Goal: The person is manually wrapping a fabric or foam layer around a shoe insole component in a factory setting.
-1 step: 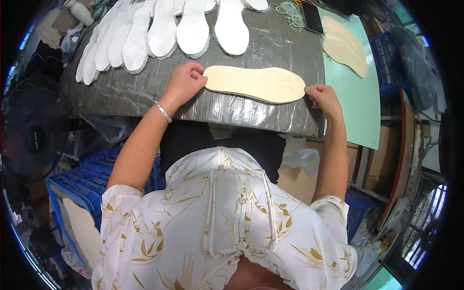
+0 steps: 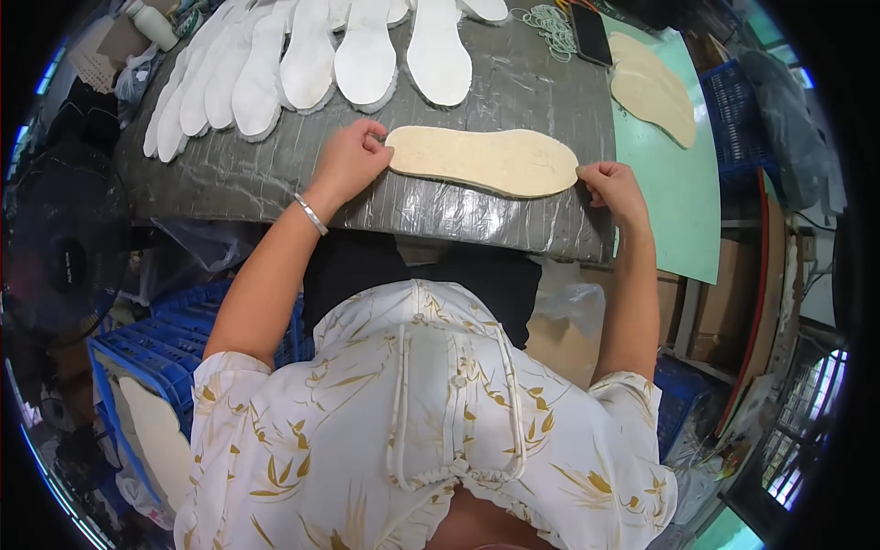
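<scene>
Insole, cream, stretched crosswise btwn both hands, over the near part of the bench; can't tell if it's touching the surface or just above. L hand on the narrower end: thumb & fingers closed narrow on the tip, other fingers curled. R hand on the broader end, thumb & forefinger pinched tight at the edge, rest tucked in. Silver bracelet on the L wrist. Far side of bench: white insoles, a row of 'em fanned out, some overlapping, rounded ends twd the person. Top R, a tangle of pale cord w/ a dark phone right beside it. Off to the R, green sheet w/ cream pieces on it. Lower L, blue crate below bench level; fan at far L, mostly in shadow.
</scene>
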A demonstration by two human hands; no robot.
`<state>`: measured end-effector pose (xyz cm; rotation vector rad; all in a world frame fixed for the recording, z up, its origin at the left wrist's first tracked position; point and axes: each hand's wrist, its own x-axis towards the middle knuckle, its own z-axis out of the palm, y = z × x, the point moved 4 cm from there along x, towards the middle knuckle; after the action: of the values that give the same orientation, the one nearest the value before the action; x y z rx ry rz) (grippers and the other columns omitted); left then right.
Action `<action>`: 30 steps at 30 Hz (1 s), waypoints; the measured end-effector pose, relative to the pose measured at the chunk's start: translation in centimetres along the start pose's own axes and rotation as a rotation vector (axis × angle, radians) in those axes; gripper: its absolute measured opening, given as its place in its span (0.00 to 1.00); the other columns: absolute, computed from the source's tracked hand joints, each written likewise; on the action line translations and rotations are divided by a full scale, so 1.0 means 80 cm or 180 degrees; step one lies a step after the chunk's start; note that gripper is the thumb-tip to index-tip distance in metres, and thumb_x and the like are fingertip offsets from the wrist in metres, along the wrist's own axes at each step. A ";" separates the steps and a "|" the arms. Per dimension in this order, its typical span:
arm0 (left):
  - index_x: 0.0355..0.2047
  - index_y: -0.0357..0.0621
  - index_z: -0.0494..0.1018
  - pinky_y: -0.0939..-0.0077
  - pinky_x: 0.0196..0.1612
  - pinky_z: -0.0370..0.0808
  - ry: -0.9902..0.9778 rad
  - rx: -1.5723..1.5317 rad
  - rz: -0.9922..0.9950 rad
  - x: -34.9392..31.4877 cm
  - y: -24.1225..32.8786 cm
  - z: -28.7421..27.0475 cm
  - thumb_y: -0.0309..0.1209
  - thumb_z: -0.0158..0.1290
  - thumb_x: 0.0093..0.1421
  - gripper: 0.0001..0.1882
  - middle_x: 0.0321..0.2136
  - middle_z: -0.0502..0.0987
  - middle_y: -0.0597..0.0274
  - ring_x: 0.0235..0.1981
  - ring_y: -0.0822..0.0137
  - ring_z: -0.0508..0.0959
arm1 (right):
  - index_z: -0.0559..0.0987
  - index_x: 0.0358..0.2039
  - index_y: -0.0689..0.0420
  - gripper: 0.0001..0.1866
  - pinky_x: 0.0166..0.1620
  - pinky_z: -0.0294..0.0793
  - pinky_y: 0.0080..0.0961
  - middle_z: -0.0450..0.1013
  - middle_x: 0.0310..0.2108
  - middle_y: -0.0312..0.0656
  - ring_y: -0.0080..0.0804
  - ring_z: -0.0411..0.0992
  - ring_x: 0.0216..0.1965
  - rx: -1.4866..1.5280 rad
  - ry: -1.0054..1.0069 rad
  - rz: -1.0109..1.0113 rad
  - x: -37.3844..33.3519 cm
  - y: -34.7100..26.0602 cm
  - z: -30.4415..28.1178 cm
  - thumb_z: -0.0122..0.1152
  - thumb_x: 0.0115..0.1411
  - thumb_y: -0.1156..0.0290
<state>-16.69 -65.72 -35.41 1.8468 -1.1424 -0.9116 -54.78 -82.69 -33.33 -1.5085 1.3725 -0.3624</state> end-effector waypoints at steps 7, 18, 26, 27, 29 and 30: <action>0.48 0.33 0.72 0.81 0.32 0.74 0.0043 0.0507 0.0401 -0.016 0.017 0.002 0.25 0.59 0.59 0.17 0.27 0.79 0.66 0.27 0.79 0.76 | 0.81 0.28 0.62 0.12 0.25 0.68 0.16 0.72 0.21 0.32 0.17 0.66 0.20 0.0217 0.0200 -0.0195 -0.016 0.004 -0.003 0.67 0.57 0.65; 0.53 0.40 0.71 0.76 0.41 0.80 0.1090 -0.0172 0.1277 -0.077 0.001 -0.001 0.20 0.61 0.57 0.22 0.35 0.83 0.55 0.36 0.68 0.84 | 0.82 0.33 0.64 0.04 0.32 0.69 0.15 0.76 0.29 0.37 0.19 0.71 0.28 -0.0135 0.0737 -0.1899 -0.080 0.024 0.004 0.67 0.55 0.82; 0.50 0.40 0.75 0.75 0.42 0.79 0.1201 0.0107 0.1149 -0.082 -0.008 -0.002 0.20 0.62 0.56 0.20 0.35 0.84 0.56 0.37 0.68 0.85 | 0.82 0.33 0.63 0.10 0.35 0.75 0.24 0.79 0.31 0.45 0.35 0.76 0.31 -0.0726 0.1177 -0.2859 -0.123 0.013 0.020 0.68 0.48 0.86; 0.50 0.40 0.75 0.75 0.42 0.79 0.1175 0.0094 0.1154 -0.082 -0.008 -0.001 0.20 0.62 0.56 0.20 0.35 0.84 0.56 0.37 0.68 0.85 | 0.82 0.33 0.63 0.11 0.35 0.76 0.24 0.79 0.31 0.46 0.35 0.76 0.30 -0.0810 0.1238 -0.3016 -0.129 0.012 0.022 0.69 0.47 0.86; 0.47 0.38 0.76 0.76 0.43 0.78 0.1185 0.0136 0.1153 -0.084 -0.007 -0.001 0.19 0.61 0.56 0.17 0.36 0.84 0.54 0.38 0.67 0.84 | 0.82 0.33 0.63 0.11 0.34 0.76 0.24 0.79 0.31 0.46 0.35 0.76 0.30 -0.0938 0.1284 -0.3058 -0.139 0.013 0.023 0.69 0.47 0.86; 0.45 0.37 0.77 0.76 0.43 0.78 0.1161 0.0111 0.1164 -0.086 -0.003 0.000 0.19 0.61 0.56 0.15 0.37 0.83 0.54 0.38 0.67 0.84 | 0.82 0.33 0.63 0.11 0.33 0.76 0.25 0.79 0.32 0.46 0.35 0.76 0.30 -0.1052 0.1312 -0.3123 -0.144 0.014 0.025 0.69 0.46 0.87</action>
<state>-18.99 -59.30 -34.41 1.6669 -1.2103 -0.3333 -57.42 -71.59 -30.58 -2.4309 0.9048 -1.1423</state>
